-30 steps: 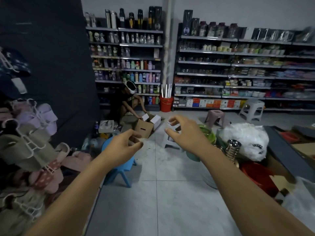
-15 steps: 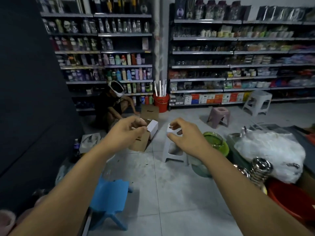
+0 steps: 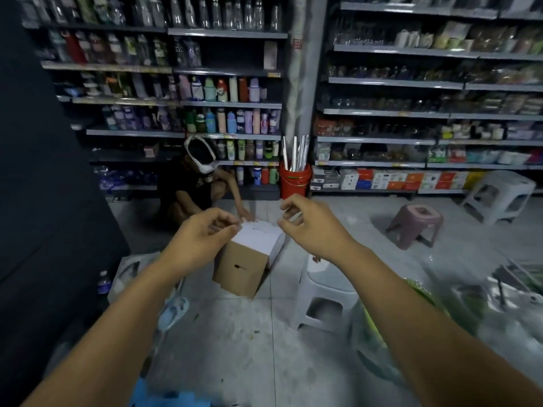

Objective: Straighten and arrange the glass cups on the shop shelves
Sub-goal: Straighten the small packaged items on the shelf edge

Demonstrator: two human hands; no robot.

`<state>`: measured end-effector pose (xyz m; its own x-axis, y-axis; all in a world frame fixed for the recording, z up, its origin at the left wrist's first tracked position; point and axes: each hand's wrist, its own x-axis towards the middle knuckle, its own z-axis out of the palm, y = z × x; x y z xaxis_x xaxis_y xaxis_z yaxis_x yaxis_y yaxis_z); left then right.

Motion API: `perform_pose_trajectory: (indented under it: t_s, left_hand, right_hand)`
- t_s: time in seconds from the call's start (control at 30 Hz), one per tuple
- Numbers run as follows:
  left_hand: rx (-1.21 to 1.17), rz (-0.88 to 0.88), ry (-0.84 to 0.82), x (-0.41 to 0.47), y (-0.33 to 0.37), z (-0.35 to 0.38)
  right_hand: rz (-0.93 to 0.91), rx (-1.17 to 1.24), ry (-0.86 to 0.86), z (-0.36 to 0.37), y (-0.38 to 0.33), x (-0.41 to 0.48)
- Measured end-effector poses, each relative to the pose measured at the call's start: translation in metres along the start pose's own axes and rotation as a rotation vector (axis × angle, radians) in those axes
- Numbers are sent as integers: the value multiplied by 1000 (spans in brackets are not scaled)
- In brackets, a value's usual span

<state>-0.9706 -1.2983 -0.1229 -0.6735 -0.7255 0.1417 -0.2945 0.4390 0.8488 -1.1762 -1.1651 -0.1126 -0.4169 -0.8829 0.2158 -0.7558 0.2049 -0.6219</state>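
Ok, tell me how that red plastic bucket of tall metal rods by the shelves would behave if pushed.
The red plastic bucket probably tips easily: the long silvery rods stand far above its rim, making it top-heavy. The rods lean loosely at different angles, so they would likely shift and clatter.

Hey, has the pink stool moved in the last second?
No. The pink stool still stands left of and in front of the white stool by the shelves, right of the red bucket; only the view has come closer.
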Motion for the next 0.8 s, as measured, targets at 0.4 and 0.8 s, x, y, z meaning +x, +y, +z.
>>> perform_pose_trajectory:
  t_s: [0.4, 0.8]
  left_hand:
    - [-70, 232, -287, 416, -3, 46]
    - [35, 218, -440, 777, -37, 165]
  right_hand:
    - [349, -5, 62, -16, 144, 275]
    - [435, 27, 162, -61, 350, 584]
